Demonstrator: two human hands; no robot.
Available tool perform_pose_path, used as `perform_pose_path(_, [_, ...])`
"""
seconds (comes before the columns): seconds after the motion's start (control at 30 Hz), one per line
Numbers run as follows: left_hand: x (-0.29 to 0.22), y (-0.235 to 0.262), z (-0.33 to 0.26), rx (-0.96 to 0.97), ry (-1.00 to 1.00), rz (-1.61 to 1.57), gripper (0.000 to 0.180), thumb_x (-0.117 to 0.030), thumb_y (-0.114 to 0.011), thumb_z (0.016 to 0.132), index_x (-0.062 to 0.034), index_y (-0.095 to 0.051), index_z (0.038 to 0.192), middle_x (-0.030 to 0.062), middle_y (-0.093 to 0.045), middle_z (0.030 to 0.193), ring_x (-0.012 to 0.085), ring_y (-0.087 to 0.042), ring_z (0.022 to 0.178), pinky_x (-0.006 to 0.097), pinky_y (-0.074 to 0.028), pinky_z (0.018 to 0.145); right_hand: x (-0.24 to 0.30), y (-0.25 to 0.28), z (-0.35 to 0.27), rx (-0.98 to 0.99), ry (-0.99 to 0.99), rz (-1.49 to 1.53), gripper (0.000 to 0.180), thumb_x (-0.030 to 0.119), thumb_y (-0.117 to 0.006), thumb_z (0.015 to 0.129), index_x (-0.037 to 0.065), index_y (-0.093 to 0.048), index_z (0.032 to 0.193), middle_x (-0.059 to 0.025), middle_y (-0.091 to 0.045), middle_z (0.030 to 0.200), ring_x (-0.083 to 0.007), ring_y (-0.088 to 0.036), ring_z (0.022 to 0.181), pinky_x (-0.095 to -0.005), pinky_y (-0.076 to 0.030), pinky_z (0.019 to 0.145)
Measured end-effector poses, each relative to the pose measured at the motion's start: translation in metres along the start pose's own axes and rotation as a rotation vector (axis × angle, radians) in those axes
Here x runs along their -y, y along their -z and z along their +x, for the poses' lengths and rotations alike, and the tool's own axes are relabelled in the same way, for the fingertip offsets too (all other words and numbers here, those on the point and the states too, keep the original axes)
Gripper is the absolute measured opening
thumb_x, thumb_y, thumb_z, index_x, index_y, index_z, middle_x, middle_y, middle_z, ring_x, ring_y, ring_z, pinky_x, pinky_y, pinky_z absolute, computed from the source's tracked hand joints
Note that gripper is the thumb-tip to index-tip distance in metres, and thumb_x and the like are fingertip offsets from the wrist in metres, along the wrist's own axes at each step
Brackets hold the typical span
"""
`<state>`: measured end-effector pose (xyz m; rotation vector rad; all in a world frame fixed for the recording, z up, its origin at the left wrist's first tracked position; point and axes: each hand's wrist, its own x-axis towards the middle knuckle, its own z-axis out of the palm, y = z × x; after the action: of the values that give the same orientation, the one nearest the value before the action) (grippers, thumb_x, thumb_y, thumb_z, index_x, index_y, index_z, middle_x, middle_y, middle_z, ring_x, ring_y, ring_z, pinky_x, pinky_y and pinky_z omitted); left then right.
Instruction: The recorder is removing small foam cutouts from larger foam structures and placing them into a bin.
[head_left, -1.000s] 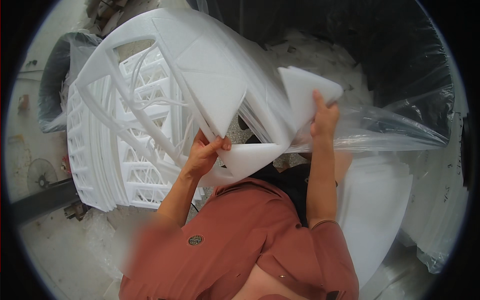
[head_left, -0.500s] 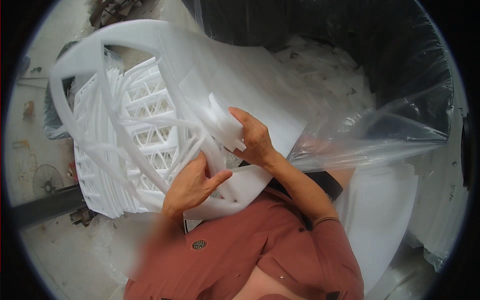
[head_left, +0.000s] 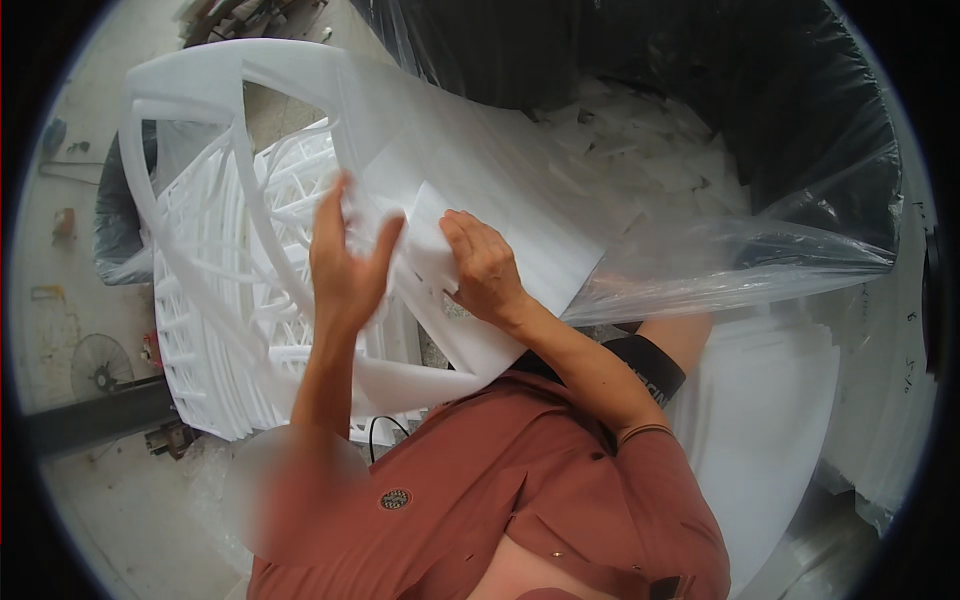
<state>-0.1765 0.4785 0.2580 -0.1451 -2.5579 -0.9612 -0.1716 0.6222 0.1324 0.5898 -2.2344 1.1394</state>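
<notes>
Both your hands are up at chest height on a white foam sheet (head_left: 500,200) that stands tilted in front of you, its lower edge near your rust-red shirt (head_left: 480,500).

Left hand (head_left: 345,265): fingers spread and raised against the sheet's near face, thumb out toward the middle. It looks more like a flat brace than a grasp; whether any fingertip pinches foam, you cannot tell from here.

Right hand (head_left: 485,265): fingers curled down onto a cut panel (head_left: 430,250) in the sheet, knuckles toward you, pressing or pinching at its edge. Grasping the foam, most likely at the cut line, so the left steadies while the right works the piece free.

Left part of the sheet is already open ribs (head_left: 215,240), a lattice with the panels gone.

Behind it, a stack (head_left: 200,370) of similar cut-out foam frames stands on the floor (head_left: 60,300).

Right of the sheet: a big bin lined with clear plastic bag (head_left: 760,250), mouth open close by your right elbow, white foam scraps (head_left: 660,160) lying inside. Handy drop for offcuts.

More flat foam sheets (head_left: 770,420) lie stacked at your right side.

A fan (head_left: 98,365) stands on the floor at far left.
</notes>
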Motion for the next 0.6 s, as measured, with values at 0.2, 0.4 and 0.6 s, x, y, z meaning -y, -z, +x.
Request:
perform_pose_path(0.2, [0.144,-0.031,0.052,0.188,0.502,-0.265,0.057,-0.027,-0.065,0.089,0.0122,-0.046,0.126,0.0159,-0.06,0.119,0.0246,-0.062,0.098,0.034,-0.048,0.088,0.0,0.006,0.004,-0.053,0.017,0.096,0.057,0.011,-0.078,0.063,-0.001,-0.053,0.113,-0.0205,-0.062,0.106,-0.0363,-0.062,0.097,-0.0415,-0.051,0.082])
perform_pose_path(0.4, [0.149,-0.031,0.047,0.015,0.682,-0.576,0.038,-0.025,-0.063,0.092,0.0036,-0.056,0.116,0.0092,-0.064,0.105,0.0171,-0.062,0.091,0.03,-0.051,0.083,-0.059,0.065,0.008,-0.228,-0.657,0.868,0.035,0.025,-0.07,0.086,0.003,-0.058,0.11,-0.0011,-0.062,0.099,-0.0128,-0.059,0.09,-0.028,-0.049,0.081])
perform_pose_path(0.6, [0.098,-0.04,0.046,0.084,0.548,-1.036,0.032,-0.019,-0.06,0.093,0.0038,-0.056,0.115,0.0094,-0.065,0.101,0.0169,-0.063,0.087,0.031,-0.052,0.078,-0.072,0.086,0.039,-0.287,-0.747,1.112,0.107,0.038,-0.075,0.08,0.002,-0.002,0.148,-0.0214,-0.018,0.152,-0.0328,-0.024,0.139,-0.041,-0.024,0.112])
